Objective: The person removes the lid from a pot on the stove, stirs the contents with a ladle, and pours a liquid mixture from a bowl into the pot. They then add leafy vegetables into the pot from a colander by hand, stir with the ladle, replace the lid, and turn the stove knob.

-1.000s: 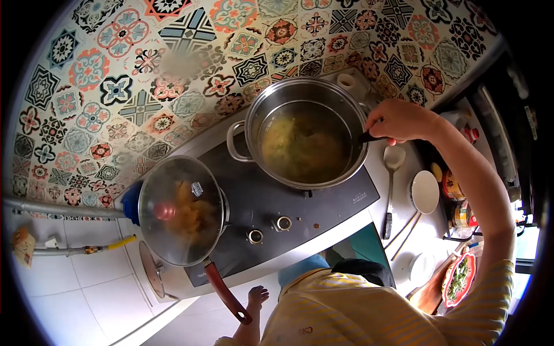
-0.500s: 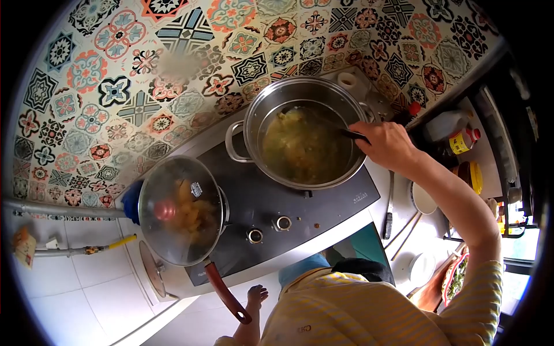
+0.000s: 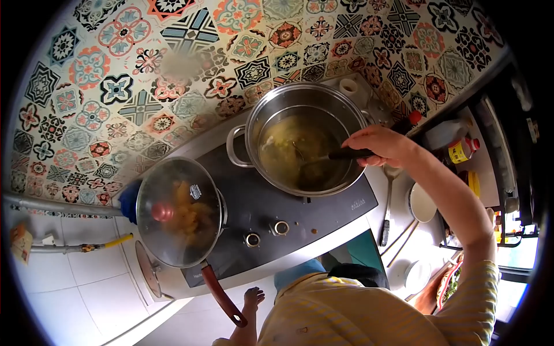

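- Gripping a ladle [image 3: 343, 154] by its black handle, the right hand [image 3: 384, 145] is poised at the right rim of a steel pot [image 3: 311, 99]; the fingers are closed around the grip.
- Dipped into cloudy broth [image 3: 277, 147], the ladle's head lies inside the pot, partly veiled by the liquid; whether it carries anything cannot be told.
- The pot stands at the back right of a dark stove [image 3: 254, 190], near a tiled wall [image 3: 248, 43]; the left hand [image 3: 253, 297] hangs low with fingers spread, seemingly empty, close to the red handle [image 3: 224, 296] of a pan under a glass lid [image 3: 180, 230].
- Slow, low sweeps would probably serve best here; keeping the head below the surface should limit splashing; a wrist held clear of the rim likely spares the hand from heat; light pressure ought to keep the pot from shifting.
- Right of the stove, a spatula [image 3: 388, 202], a bowl [image 3: 424, 205] and chopsticks [image 3: 404, 245] rest on the bench [image 3: 399, 199].
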{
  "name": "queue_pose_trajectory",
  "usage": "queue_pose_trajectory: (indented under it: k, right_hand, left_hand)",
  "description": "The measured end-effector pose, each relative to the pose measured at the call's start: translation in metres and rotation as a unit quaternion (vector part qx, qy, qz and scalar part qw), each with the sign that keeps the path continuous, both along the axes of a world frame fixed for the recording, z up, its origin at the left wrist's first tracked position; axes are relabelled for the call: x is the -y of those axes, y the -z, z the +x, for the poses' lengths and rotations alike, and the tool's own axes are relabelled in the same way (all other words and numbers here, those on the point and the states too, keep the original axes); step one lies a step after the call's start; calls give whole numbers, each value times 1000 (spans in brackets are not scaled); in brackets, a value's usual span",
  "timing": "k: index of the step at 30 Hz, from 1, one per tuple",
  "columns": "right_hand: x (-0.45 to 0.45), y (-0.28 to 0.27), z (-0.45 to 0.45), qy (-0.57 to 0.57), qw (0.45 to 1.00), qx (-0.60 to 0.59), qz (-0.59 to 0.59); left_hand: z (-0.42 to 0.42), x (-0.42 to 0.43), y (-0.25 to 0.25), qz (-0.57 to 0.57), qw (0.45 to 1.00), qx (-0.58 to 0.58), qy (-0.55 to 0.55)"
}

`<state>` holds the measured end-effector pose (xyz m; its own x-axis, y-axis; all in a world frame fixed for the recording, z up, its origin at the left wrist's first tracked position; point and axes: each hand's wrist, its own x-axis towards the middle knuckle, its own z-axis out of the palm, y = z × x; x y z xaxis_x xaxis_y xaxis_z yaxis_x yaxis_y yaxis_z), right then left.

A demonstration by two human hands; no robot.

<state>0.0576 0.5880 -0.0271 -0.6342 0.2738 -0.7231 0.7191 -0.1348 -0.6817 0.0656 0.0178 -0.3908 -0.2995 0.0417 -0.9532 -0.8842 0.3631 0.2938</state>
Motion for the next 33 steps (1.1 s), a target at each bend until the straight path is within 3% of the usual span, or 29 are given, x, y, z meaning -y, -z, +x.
queue_pose_trajectory:
  k: [2, 3, 5, 8, 11, 12, 14, 16, 18, 20, 23, 24, 26, 29, 32, 33]
  right_hand:
    - [6, 13, 2, 46, 998, -35, 33]
    - [10, 13, 6, -17, 981, -57, 183]
    - [20, 10, 15, -138, 870, -95, 464]
    - [34, -15, 26, -221, 770, -6, 598]
    - [46, -47, 21, -295, 740, 96, 597]
    - [39, -46, 25, -299, 734, 27, 609]
    - [31, -65, 11, -291, 838, 69, 456]
    - [12, -65, 0, -279, 903, 78, 317]
    - [-1, -47, -2, -162, 974, 66, 145]
    - [-4, -23, -5, -54, 998, 24, -8]
    - [3, 9, -3, 23, 999, -38, -19]
    - [8, 9, 1, -45, 987, -49, 146]
    - [20, 5, 5, -174, 869, -65, 459]
    - [38, -24, 12, -235, 767, 54, 595]
    - [36, -30, 22, -258, 745, 2, 615]
    - [34, -35, 22, -242, 802, 9, 546]
  left_hand:
    - [-2, 1, -3, 5, 1000, -3, -7]
    - [-3, 2, -4, 7, 1000, -5, -10]
    - [-4, 4, -3, 11, 1000, -13, -4]
    - [-6, -1, 2, 6, 1000, -11, -6]
    - [-5, -4, 6, 11, 1000, -7, -9]
    - [-5, -5, 6, 15, 1000, -7, -9]
    - [-4, -9, 1, 11, 1000, -6, -13]
    - [-3, -9, -4, 12, 1000, -6, -21]
    - [-1, -5, -3, 22, 999, -7, -29]
    - [-2, -2, -2, 10, 1000, -4, -26]
    - [-3, -3, -5, 5, 1000, -8, -27]
    - [-4, -1, -8, 4, 1000, -11, -27]
    - [-5, 1, -8, 5, 1000, -14, -23]
    - [-5, -1, -3, 10, 1000, -15, -25]
    - [-2, -2, -2, 23, 999, -13, -34]
    - [-2, -2, -2, 28, 999, -14, -38]
